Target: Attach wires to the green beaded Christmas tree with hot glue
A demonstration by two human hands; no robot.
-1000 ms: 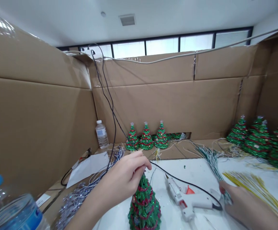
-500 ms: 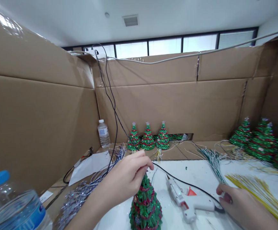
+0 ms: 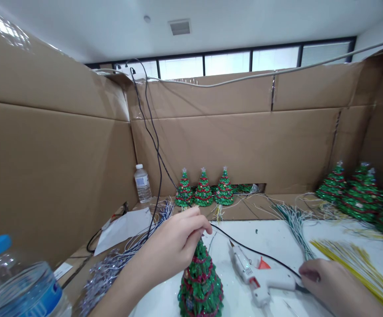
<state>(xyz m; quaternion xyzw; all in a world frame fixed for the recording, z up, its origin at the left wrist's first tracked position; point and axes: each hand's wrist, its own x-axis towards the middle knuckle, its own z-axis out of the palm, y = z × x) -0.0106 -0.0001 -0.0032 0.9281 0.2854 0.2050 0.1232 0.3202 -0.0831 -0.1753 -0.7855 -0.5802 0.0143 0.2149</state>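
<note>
my left hand pinches the tip of a small green christmas tree with red garland, fingers closed on its top; the tree stands upright on the white counter right in front of me. my right hand lies low at the right, fingers curled down at the back end of the white glue gun, touching it where its black cord leaves the handle; i cannot tell whether it grips anything. the gun lies on its side just beside the tree, nozzle pointing away from me.

the cord runs from the gun across the counter, behind my left hand and up over the back wall. just beyond my right hand lies a bundle of white and green wires, and beside it a fan of yellow wires. left of the tree a heap of silvery wires trails over the counter's edge next to a sheet of white paper.

brown cardboard walls close in the counter on three sides. three finished trees stand in a row against the back wall, with a small water bottle to their left. more trees crowd the right side. a blue-capped bottle looms at the lower left, very near the camera. above the cardboard i see a strip of windows and a white ceiling with a vent.
</note>
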